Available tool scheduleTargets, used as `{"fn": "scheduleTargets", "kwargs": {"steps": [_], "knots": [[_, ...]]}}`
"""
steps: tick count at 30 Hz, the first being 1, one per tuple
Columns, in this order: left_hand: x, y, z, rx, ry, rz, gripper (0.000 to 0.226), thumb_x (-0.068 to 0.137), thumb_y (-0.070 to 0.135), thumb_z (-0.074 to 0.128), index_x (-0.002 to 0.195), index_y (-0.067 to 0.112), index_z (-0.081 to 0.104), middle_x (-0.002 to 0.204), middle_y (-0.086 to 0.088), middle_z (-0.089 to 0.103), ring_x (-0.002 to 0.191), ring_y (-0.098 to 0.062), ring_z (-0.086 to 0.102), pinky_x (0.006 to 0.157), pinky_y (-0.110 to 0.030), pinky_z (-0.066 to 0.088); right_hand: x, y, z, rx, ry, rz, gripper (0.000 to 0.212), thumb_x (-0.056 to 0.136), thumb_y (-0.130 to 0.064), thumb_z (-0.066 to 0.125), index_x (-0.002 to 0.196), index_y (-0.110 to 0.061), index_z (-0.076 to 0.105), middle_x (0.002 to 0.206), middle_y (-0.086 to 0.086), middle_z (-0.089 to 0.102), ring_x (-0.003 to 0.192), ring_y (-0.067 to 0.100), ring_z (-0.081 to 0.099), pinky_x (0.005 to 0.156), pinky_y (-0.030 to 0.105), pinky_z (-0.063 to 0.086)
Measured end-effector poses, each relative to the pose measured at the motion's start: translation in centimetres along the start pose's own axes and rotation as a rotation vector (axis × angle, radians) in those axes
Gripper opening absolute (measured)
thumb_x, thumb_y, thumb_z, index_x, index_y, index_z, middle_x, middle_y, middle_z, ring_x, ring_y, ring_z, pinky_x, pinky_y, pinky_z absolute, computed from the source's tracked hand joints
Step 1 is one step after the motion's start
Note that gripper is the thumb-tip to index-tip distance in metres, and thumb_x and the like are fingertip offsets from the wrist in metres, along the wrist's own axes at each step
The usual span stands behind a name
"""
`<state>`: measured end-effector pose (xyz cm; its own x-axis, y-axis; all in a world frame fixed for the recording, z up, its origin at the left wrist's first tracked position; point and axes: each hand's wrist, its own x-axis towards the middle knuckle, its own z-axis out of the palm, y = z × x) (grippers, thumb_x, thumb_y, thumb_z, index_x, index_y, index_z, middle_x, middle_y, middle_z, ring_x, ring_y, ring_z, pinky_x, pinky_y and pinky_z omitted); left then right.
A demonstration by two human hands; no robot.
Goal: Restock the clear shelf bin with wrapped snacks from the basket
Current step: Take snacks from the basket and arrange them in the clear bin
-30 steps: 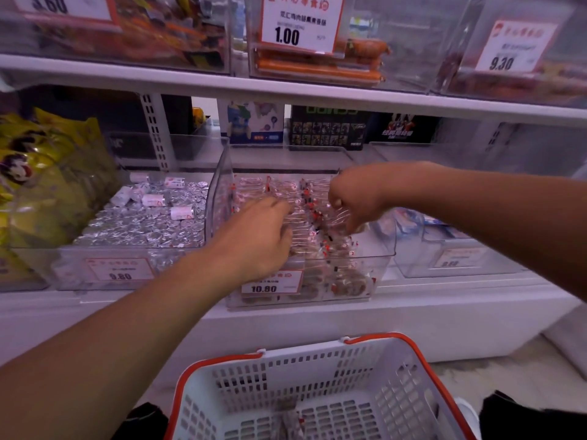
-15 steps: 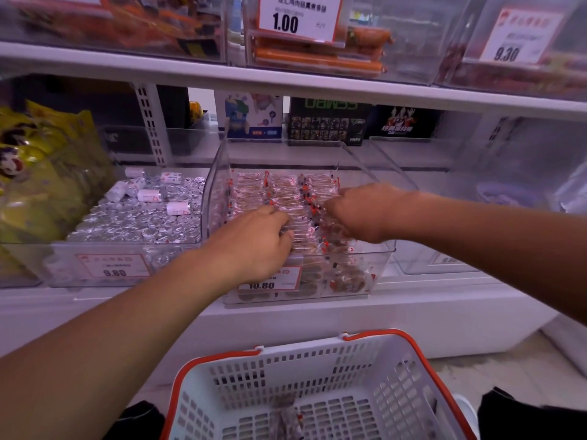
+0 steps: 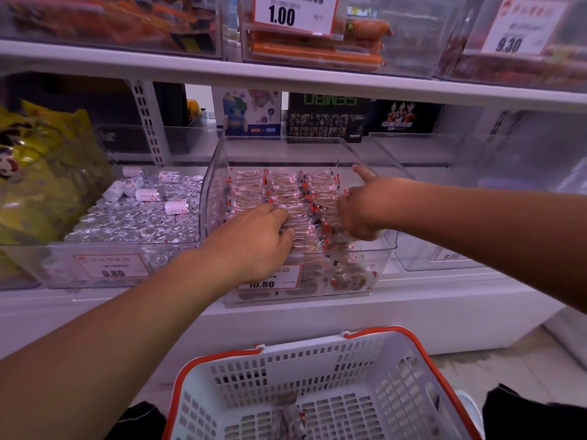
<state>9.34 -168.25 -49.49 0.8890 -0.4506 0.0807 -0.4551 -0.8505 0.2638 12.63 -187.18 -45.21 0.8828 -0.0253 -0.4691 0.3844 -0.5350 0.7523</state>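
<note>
Right hand [image 3: 359, 208] shifted rightward (thumb up), foil bin [image 3: 133, 223] adjacent

Dim, even, purplish indoor light — no hard shadows. Wide-angle bending curves the shelf edge [image 3: 317, 82] above the hands; glare hazes the upper bins [image 3: 397, 33] — corners smear soft.

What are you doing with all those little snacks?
A person is filling a clear bin on a shop shelf with wrapped snacks. Both hands are inside the bin: the left hand rests on the rows with its fingers curled into them, and the right hand presses the snacks on the right side, thumb sticking up. The snacks lie in neat rows. Below, the white basket with the orange rim has only a few snacks left at the bottom.
</note>
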Motion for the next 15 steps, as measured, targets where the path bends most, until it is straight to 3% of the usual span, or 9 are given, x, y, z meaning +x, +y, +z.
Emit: {"fn": "scheduleTargets", "kwargs": {"steps": [3,4,8,10,13,15], "knots": [[0.1,0.1,0.0,0.008,0.002,0.005,0.040,0.103,0.039,0.037,0.133,0.018,0.051,0.130,-0.002,0.052,0.117,-0.022,0.051,0.100,-0.043,0.046,-0.2,-0.2,0.2,0.054,0.068,-0.059,0.051,0.104,-0.022,0.039,0.152,-0.010,0.027,0.154,0.013,0.035,0.143,0.033,0.031,0.118,0.053,0.023],[0.1,0.2,0.0,0.007,0.002,0.006,0.040,0.103,0.039,0.037,0.133,0.018,0.052,0.130,-0.002,0.052,0.117,-0.022,0.051,0.100,-0.043,0.046,-0.2,0.0,0.5,0.104,0.102,-0.055,0.054,0.104,-0.025,0.039,0.153,-0.009,0.023,0.155,0.013,0.032,0.143,0.034,0.030,0.118,0.051,0.026],[0.0,0.3,-0.2,0.021,-0.010,0.001,0.040,0.103,0.038,0.036,0.134,0.018,0.052,0.130,-0.003,0.051,0.117,-0.024,0.051,0.100,-0.042,0.045,-0.5,0.3,1.2,0.277,0.169,-0.012,0.072,0.101,-0.036,0.044,0.156,-0.009,0.004,0.161,0.013,0.023,0.149,0.030,0.019,0.123,0.047,0.012],[-0.1,0.3,-0.2,0.017,-0.015,0.001,0.039,0.102,0.037,0.037,0.132,0.017,0.053,0.130,-0.004,0.052,0.118,-0.026,0.051,0.100,-0.043,0.045,-0.8,0.3,0.7,0.257,0.169,0.004,0.071,0.099,-0.038,0.050,0.154,-0.009,0.017,0.158,0.011,0.030,0.145,0.030,0.028,0.122,0.050,0.012],[-0.2,0.2,-0.2,0.006,-0.013,0.004,0.038,0.102,0.037,0.036,0.129,0.016,0.054,0.128,-0.005,0.053,0.117,-0.026,0.051,0.100,-0.044,0.045,-1.4,1.1,-0.1,0.131,0.138,0.051,0.057,0.091,-0.050,0.060,0.137,-0.017,0.050,0.141,0.003,0.052,0.133,0.029,0.045,0.117,0.055,0.023],[-0.3,0.1,-0.2,0.002,-0.009,0.008,0.037,0.103,0.037,0.036,0.126,0.016,0.055,0.124,-0.004,0.053,0.114,-0.025,0.051,0.098,-0.044,0.046,-1.5,1.6,-0.2,0.105,0.158,0.051,0.056,0.086,-0.057,0.063,0.128,-0.020,0.057,0.132,0.000,0.059,0.129,0.027,0.050,0.115,0.053,0.029]]}}
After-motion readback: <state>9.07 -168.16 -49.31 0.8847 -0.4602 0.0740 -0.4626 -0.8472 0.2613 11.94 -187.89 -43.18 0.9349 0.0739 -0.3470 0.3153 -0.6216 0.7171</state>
